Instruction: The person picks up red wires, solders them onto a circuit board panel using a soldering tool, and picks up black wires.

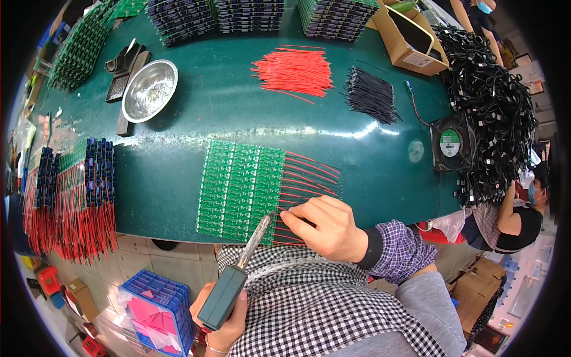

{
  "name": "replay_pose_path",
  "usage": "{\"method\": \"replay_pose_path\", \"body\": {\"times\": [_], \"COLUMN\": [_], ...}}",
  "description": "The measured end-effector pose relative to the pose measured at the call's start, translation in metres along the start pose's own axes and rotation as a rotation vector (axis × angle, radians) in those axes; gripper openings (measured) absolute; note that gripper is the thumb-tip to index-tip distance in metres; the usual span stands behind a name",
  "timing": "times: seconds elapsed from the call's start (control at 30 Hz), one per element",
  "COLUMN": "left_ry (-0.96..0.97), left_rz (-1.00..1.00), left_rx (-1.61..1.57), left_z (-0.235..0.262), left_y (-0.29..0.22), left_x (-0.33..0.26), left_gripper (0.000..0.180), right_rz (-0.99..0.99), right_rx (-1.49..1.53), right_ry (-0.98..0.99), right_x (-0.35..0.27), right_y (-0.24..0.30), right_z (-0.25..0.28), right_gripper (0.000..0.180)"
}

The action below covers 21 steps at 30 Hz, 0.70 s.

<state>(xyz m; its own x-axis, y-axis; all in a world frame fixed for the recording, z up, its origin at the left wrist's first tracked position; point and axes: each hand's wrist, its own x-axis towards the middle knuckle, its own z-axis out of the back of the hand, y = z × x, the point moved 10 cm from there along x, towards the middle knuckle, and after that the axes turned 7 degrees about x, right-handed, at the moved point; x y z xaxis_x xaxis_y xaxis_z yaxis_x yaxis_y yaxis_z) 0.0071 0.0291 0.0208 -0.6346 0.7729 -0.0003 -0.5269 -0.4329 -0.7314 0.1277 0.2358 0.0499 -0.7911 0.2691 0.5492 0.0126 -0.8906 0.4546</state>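
A panel of green circuit boards [238,190] lies on the table near its front edge, with a row of red and black wires [312,172] sticking out from its right side. My left hand [223,318] is closed round the dark green handle of a soldering iron [225,294]. The iron points up and away, its tip at the right edge of the panel. Close beside that tip, my right hand [324,226] pinches a thin wire against the board edge; the fingers hide most of this wire.
Behind the panel lie piles of red wires [294,71] and black wires [372,95]. A metal bowl [150,90] stands at the left, near wired boards [86,196]. At the right are a fan [452,143] and heaped black cables [496,107]. Stacked boards and a cardboard box [410,38] line the back.
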Motion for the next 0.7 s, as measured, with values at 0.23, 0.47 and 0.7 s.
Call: {"method": "replay_pose_path", "body": {"times": [0.23,0.47,0.7], "left_ry": [-0.003,-0.01,-0.04], "left_rz": [0.017,-0.007,0.048], "left_rx": [0.044,0.038,0.012], "left_z": [0.001,0.004,0.007], "left_y": [0.007,0.004,0.008], "left_x": [-0.005,-0.008,-0.011], "left_gripper": [0.019,0.021,0.023], "right_rz": [0.009,0.006,-0.003], "right_rx": [-0.005,-0.013,-0.018], "right_ry": [-0.01,-0.011,-0.017], "right_x": [0.0,-0.001,0.0], "right_y": [0.0,0.0,0.0], "right_z": [0.0,0.0,0.0], "right_gripper": [0.026,0.027,0.025]}}
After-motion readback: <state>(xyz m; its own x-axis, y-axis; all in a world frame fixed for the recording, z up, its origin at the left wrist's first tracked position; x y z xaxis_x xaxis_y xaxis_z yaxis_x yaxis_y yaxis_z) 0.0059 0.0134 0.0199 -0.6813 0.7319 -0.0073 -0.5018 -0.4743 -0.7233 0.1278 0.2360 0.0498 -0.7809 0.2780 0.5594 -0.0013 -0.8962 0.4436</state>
